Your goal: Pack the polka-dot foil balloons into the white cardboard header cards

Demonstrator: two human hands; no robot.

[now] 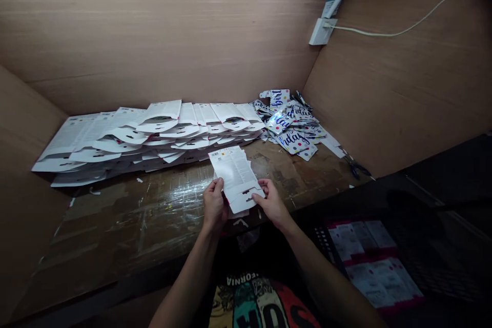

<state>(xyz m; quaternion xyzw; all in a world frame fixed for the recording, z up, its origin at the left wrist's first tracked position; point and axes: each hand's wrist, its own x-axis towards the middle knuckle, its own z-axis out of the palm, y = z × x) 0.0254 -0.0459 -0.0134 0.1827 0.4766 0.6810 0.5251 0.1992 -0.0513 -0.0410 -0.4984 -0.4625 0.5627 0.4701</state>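
Over the front of the table I hold a white printed card packet (pixel 235 175) with a hang-hole flap at its near end. My left hand (pixel 215 204) is closed on its left edge, thumb on top. My right hand (pixel 272 204) grips the right side, its thumb lying by the slot in the flap. Another white sheet or packet shows a little from beneath it; how many there are I cannot tell. Behind it to the left lie overlapping rows of similar white packets (pixel 161 119). At the back right is a heap of folded foil balloons (pixel 294 125) with dots and blue lettering.
Dark-handled pliers or scissors (pixel 357 168) lie at the table's right edge. The brown table (pixel 154 215) has wooden panels around it. Below right, a dark crate (pixel 326 243) holds pink-and-white packets (pixel 378 261). A white socket box (pixel 323 32) with a cable is on the wall.
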